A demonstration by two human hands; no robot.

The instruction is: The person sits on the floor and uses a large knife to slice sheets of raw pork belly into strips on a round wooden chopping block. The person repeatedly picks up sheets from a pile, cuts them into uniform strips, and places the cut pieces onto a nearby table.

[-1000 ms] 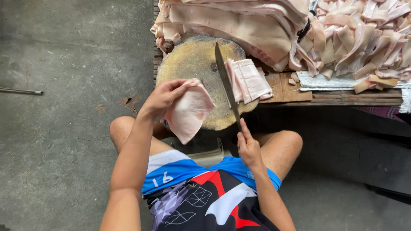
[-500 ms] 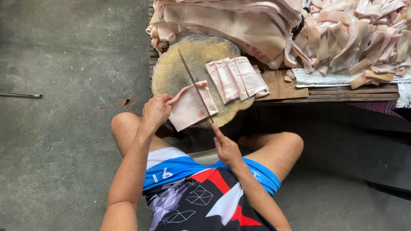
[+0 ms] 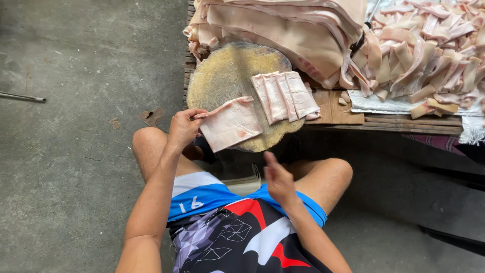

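My left hand (image 3: 183, 129) pinches the near left edge of a pale pink slab of pork skin (image 3: 230, 124). The slab lies flat on the near part of a round wooden chopping block (image 3: 222, 71). Several cut strips (image 3: 285, 96) lie side by side on the block's right half. Blurred, my right hand (image 3: 277, 179) hovers over my lap, below the block's near edge. No knife shows in this hand, and its grip is unclear.
A heap of large pork skin slabs (image 3: 283, 30) lies behind the block on a low wooden table (image 3: 343, 108). A pile of cut strips (image 3: 429, 55) fills the right end. A thin metal rod (image 3: 22, 97) lies on the concrete floor at the left.
The knife that lay across the slab is out of sight. My right hand has pulled back toward my lap. The slab now lies flat, held at its edge by my left hand.
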